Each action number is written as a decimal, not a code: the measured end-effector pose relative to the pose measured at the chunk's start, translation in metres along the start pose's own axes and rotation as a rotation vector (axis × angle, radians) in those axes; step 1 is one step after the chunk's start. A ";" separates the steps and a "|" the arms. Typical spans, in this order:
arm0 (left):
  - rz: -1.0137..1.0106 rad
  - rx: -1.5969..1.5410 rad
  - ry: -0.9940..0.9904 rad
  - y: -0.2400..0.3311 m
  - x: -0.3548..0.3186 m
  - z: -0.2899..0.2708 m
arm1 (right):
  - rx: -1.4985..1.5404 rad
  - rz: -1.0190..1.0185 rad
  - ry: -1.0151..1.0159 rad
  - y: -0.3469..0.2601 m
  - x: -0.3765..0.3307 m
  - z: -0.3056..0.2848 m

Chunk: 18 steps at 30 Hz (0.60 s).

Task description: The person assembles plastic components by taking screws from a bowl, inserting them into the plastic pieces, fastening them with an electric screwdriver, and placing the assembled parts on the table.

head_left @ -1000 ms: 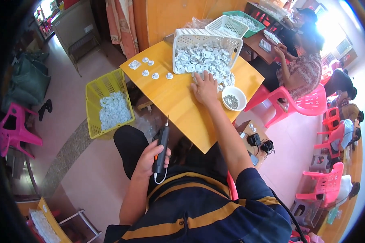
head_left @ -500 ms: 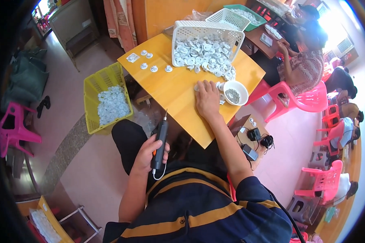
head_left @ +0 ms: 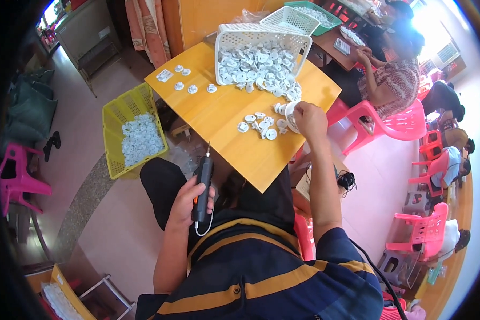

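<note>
Taking the middle of the yellow wooden counter (head_left: 234, 144) as a clock centre, with twelve directly away from the person, the right hand (head_left: 312, 121) is at three o'clock over a round white bowl (head_left: 288, 116). Its grip is narrow, fingers bent together at the rim and hiding most of the inside; whether they pinch anything I cannot tell. The left hand (head_left: 189, 200), off the counter towards seven o'clock, has its grip wrapped round a black cylindrical electric screwdriver (head_left: 202, 192) with an orange switch, its metal bit pointing to twelve and its white cable (head_left: 197, 230) looping from the bottom.

Loose round white plastic parts (head_left: 271, 133) lie at four o'clock, some just beside the bowl. More spill in a heap (head_left: 261, 64) from a tipped white perforated plastic basket (head_left: 261, 30) at twelve to one.

To work the bowl well, I would reach in from above with fingertips only and lift clear of the rim: the bowl sits near the counter's right-hand edge, and a sideways drag could tip it or scatter the neighbouring parts. The screwdriver is best kept steady, with the thumb off its switch.
</note>
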State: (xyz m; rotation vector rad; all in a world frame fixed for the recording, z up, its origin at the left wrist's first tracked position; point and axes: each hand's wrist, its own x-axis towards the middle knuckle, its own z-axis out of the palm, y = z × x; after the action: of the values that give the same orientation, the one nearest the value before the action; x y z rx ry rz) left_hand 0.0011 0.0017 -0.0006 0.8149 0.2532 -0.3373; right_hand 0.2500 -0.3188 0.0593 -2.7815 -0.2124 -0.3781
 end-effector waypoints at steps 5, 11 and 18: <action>0.008 0.008 -0.008 -0.001 0.000 0.000 | -0.226 0.079 -0.344 0.019 0.021 0.011; 0.016 -0.005 -0.011 -0.001 0.001 0.003 | -0.150 0.045 -0.232 0.029 0.030 0.044; 0.001 0.013 -0.014 -0.003 0.001 0.001 | -0.067 0.019 -0.167 0.034 0.034 0.054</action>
State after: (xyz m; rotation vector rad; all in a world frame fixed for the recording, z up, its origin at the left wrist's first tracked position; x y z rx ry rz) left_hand 0.0014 -0.0012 -0.0023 0.8247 0.2379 -0.3440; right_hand 0.3010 -0.3291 0.0099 -2.8803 -0.2158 -0.1508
